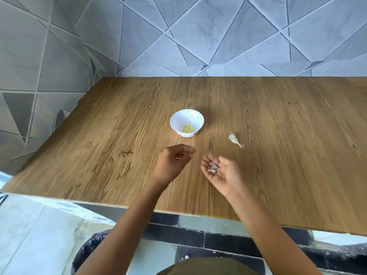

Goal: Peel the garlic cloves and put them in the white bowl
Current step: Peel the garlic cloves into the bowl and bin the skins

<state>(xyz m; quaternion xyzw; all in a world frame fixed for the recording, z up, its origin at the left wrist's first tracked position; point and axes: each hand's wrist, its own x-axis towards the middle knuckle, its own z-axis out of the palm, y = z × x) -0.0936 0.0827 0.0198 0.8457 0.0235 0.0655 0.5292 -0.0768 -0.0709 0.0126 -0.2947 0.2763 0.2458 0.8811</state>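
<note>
Cradling a little heap of pale pieces [213,168], the right hand [222,173] lies palm up above the near worktop [99,155], fingers spread and relaxed. Papery skins or small cloves? I can't tell from here. At its nine o'clock the left hand [173,162] hovers knuckles up, fingers curled in with the tips drawn toward the thumb; whether they pinch anything is hidden. Up at one o'clock from the right hand, a stripped garlic stalk [235,139] lies alone on the wood. Farther on, at twelve o'clock from the left hand, sits the white bowl [176,119], with yellowish peeled cloves [188,128] already down in it. My read: we're between cloves, late in the job. The next move calls for sorting that palm, so anything unpeeled gets stripped by fingernail, then carried forward and dropped over the rim. Writing? None readable, only a reddish pattern round the bowl's foot.
</note>
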